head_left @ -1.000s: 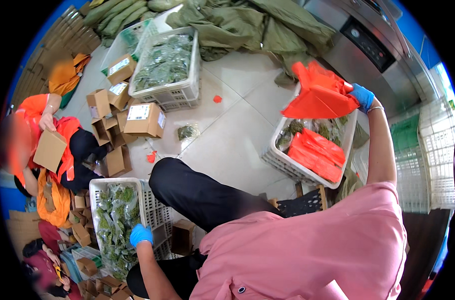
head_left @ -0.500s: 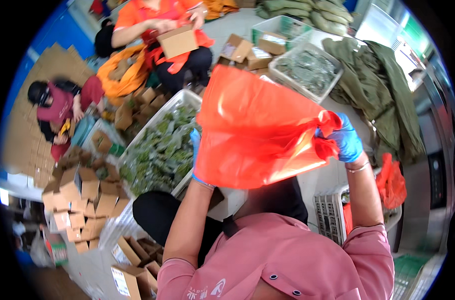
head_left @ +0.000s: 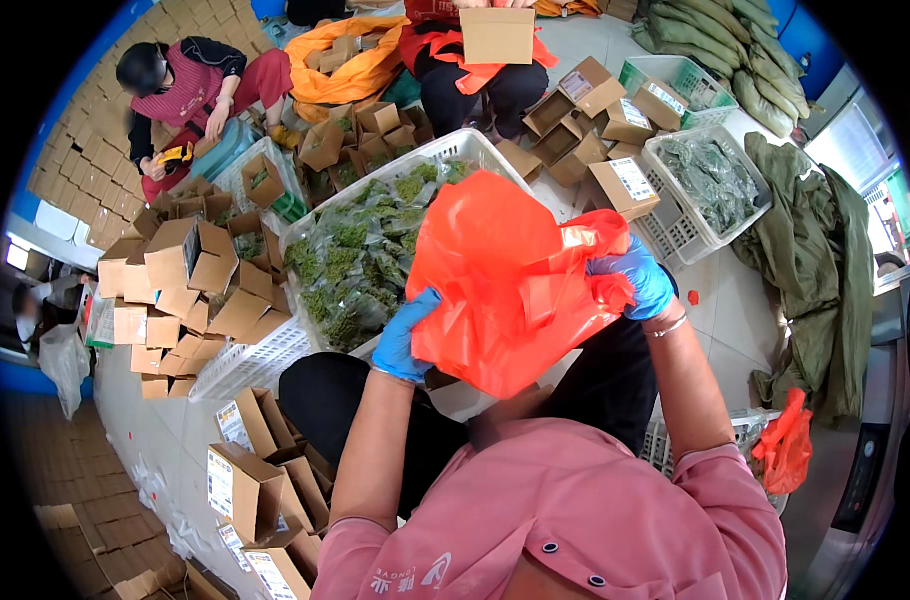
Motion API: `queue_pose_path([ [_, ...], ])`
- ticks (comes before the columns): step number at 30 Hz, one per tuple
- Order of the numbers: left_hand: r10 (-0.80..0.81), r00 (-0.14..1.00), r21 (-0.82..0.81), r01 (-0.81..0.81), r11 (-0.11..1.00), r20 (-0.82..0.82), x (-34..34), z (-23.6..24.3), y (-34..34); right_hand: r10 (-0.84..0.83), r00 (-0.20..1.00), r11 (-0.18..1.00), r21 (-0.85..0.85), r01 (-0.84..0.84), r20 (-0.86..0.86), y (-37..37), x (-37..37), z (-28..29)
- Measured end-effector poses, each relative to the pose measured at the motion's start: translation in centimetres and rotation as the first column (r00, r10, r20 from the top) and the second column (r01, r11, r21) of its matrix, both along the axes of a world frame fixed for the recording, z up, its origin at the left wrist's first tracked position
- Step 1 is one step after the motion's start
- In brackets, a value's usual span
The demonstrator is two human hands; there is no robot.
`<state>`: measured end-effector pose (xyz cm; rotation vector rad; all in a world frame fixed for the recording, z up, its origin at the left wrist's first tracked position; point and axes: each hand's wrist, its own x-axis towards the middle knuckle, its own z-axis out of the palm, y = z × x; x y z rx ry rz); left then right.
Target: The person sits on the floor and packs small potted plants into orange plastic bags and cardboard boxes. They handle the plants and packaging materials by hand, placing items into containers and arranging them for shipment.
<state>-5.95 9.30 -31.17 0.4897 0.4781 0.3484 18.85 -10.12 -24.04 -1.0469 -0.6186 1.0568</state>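
My blue-gloved left hand [head_left: 403,338] grips the left side of a red plastic bag [head_left: 510,290]. My right hand [head_left: 639,280], gloved in blue too, is closed on the bag's gathered right edge. The bag hangs crumpled between both hands, above my lap. It covers part of a white crate [head_left: 310,215] full of green leafy plants in clear wrap [head_left: 360,255]. I cannot tell if anything is inside the bag.
Open cardboard boxes [head_left: 265,490] stand at my left, with a pile of cartons [head_left: 190,260] farther off. A second white crate [head_left: 675,235] holds wrapped greens at the right. Another red bag [head_left: 783,445] lies near my right elbow. Co-workers sit ahead, one in maroon [head_left: 200,85].
The red bag has come lower and is more crumpled. My left hand now shows fully at its side. The whole view has shifted, revealing more boxes at the left.
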Motion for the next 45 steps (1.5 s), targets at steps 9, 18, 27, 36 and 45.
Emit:
queue_pose_path([
  [9,-0.124,0.991,0.032,0.123,0.992,0.041,4.8,0.3,-1.5,-0.462,0.884,0.887,0.031,0.461,0.07,-5.5,4.0,-1.1],
  [18,-0.594,0.79,0.213,0.613,0.761,-0.151,13.7,-3.8,-3.0,-0.945,-0.088,-0.039,0.159,0.986,0.314,-47.6,4.9,4.8],
  [27,-0.587,0.705,0.251,0.699,0.669,-0.399,16.6,-6.1,-3.8,-0.679,-0.623,-0.693,-0.056,0.719,0.388,-65.6,-5.9,-13.3],
  [36,-0.487,0.708,0.284,0.674,0.682,-0.511,14.6,-6.8,-1.9,0.181,0.155,-0.797,0.053,0.602,0.971,-63.5,-7.2,-13.5],
  [45,-0.409,0.643,0.291,0.705,0.647,-0.647,13.6,-7.7,-2.6,-0.089,0.759,-0.635,-0.624,0.455,0.645,-59.7,-5.3,-16.3],
])
